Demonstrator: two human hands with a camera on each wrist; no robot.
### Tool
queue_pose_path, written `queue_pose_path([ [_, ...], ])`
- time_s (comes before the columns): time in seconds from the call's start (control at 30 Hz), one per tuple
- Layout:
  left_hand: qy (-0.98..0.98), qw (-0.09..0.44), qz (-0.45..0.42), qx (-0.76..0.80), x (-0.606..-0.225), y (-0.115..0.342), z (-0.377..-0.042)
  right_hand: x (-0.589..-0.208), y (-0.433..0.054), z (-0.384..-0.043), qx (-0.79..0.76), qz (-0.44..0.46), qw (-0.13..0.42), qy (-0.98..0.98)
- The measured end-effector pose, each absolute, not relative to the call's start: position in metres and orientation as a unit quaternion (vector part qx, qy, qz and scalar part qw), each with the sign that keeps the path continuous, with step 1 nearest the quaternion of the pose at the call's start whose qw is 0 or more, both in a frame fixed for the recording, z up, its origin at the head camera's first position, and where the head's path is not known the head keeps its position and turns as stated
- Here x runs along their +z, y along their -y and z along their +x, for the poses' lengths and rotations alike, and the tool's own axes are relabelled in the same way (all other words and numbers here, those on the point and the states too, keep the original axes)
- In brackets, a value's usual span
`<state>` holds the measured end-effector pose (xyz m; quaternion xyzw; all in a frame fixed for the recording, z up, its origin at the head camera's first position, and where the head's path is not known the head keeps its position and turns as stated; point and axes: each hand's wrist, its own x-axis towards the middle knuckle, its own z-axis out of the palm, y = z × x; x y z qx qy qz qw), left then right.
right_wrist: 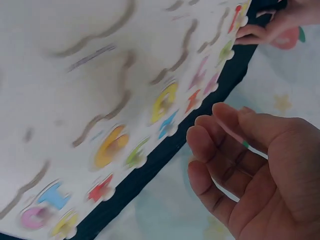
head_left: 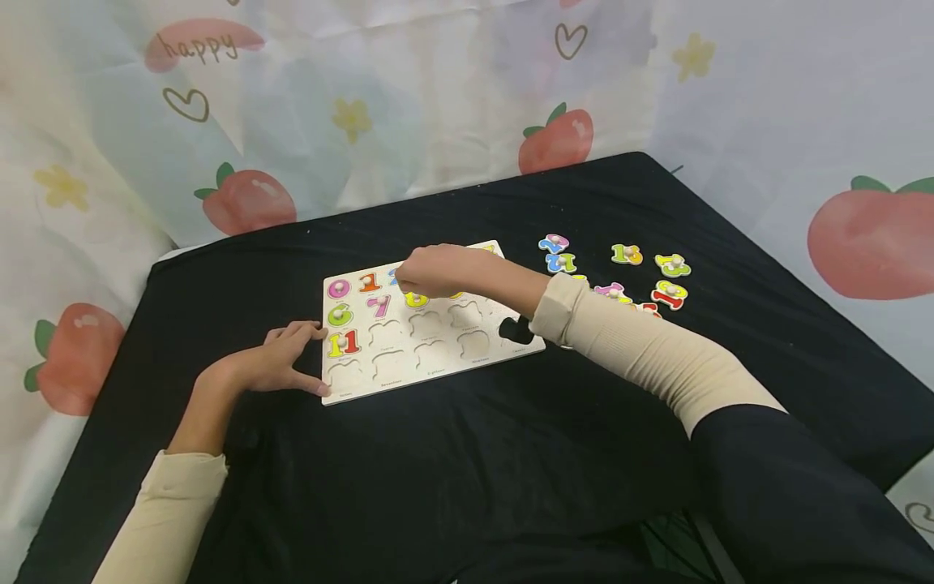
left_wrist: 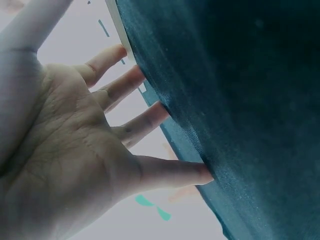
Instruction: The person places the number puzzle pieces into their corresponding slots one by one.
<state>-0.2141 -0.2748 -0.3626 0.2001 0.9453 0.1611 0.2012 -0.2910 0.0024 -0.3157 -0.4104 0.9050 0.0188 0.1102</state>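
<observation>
A white wooden number puzzle board (head_left: 409,373) lies on the black cloth, with knobbed number pieces in its top rows and bare recesses below. The pink 0 (head_left: 339,289), green 6 (head_left: 340,315) and yellow-red 11 (head_left: 343,343) sit along its left side. My left hand (head_left: 270,362) touches that left edge, thumb at the near corner, fingers spread in the left wrist view. Above the upper middle of the board is my right hand (head_left: 441,272), hiding some pieces. In the right wrist view its fingers (right_wrist: 200,142) are loosely bent, with no piece visible between them.
Right of the board lie several loose number pieces, among them a green-orange 16 (head_left: 626,254) and a red-yellow piece (head_left: 669,295). My right forearm partly covers this group. A black table cloth (head_left: 438,478) runs back to a printed curtain (head_left: 438,97).
</observation>
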Motion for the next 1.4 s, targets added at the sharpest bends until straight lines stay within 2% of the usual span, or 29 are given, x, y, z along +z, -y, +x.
queue_pose_path([
  [0.63, -0.945, 0.197, 0.203, 0.163, -0.363, 0.275, -0.214, -0.290, -0.078, -0.305, -0.021, -0.361, 0.084, -0.929],
  [1.0, -0.945, 0.204, 0.199, 0.160, -0.363, 0.275, -0.215, -0.293, -0.139, -0.312, -0.005, -0.336, 0.066, -0.940],
  [1.4, -0.944, 0.203, 0.202, 0.163, -0.362, 0.275, -0.214, -0.305, -0.189, -0.316, -0.011, -0.302, 0.087, -0.949],
])
